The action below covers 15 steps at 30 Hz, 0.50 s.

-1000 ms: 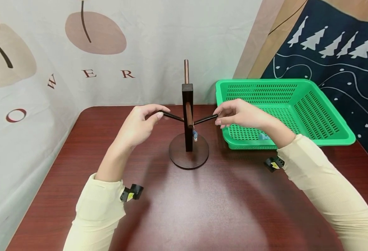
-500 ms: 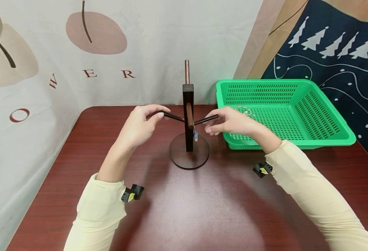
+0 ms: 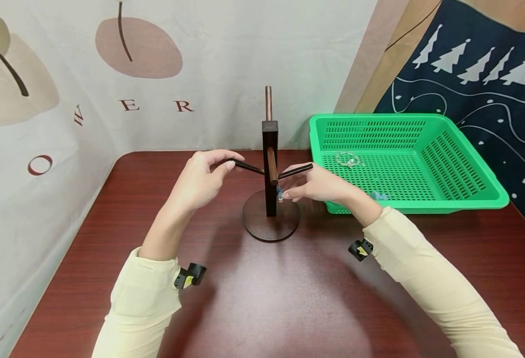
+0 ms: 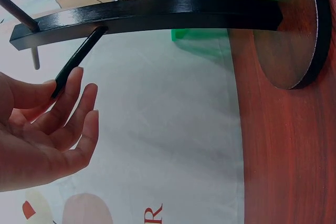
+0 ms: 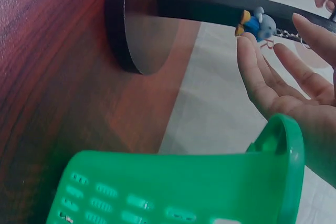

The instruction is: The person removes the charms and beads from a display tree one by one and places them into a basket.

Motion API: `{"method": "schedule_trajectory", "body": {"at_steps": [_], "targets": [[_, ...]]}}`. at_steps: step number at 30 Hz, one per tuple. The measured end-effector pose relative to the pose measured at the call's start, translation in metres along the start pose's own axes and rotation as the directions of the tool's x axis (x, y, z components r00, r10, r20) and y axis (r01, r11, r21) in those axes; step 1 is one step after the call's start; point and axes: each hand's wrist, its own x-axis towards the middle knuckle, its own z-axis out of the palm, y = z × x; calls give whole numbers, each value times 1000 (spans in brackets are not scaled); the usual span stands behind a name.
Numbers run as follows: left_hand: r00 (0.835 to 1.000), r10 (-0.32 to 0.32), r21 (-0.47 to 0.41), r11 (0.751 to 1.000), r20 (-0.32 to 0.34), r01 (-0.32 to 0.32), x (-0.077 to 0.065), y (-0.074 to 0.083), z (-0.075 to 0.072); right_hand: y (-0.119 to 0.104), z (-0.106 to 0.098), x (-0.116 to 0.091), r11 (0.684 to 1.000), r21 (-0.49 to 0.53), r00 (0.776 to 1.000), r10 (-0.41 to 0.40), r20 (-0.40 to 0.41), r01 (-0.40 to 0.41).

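Observation:
A dark wooden stand with several pegs rises from a round base on the table. My left hand pinches the end of its left peg between thumb and finger. From the stand hangs a keychain, a small grey-headed figure in blue with yellow feet on a metal chain. My right hand is beneath the right peg, beside this figure. In the right wrist view its fingers are extended and one fingertip meets the figure's lower end, while the thumb stays apart, near the chain.
A green plastic basket stands right of the stand, behind my right forearm. Inside lie a clear beaded loop and a small light-blue item. A printed cloth hangs behind the table.
My right hand has moved left and down from the right peg's tip to the hanging keychain. The left hand keeps its pinch on the left peg.

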Motion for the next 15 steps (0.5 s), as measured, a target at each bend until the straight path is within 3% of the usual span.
{"method": "schedule_trajectory", "body": {"at_steps": [15], "targets": [[1000,2,23,1000,-9,-2,-1,0,0,-1,11,2,978,-196,997,59,-45,-67]]}}
